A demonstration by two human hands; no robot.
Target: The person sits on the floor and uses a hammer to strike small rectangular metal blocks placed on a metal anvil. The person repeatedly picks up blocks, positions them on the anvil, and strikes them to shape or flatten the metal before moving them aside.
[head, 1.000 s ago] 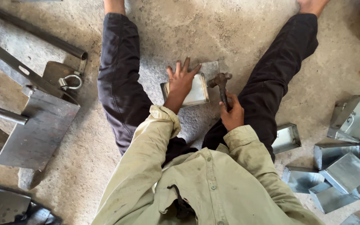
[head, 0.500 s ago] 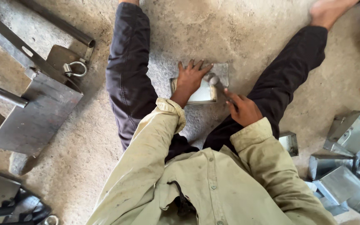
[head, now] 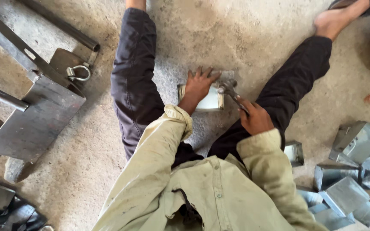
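One small sheet-metal box [head: 210, 100] lies on the concrete floor [head: 253, 38] between the legs. The left hand [head: 200, 83] presses it, fingers spread flat. The right hand [head: 255, 117] grips one hammer [head: 230, 90], its head touching the box. Roughly seven more grey metal boxes [head: 356, 171] are heaped at right

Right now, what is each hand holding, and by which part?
Right hand grips a rusty metal hammer by its handle; left hand presses flat on a small sheet-metal box.
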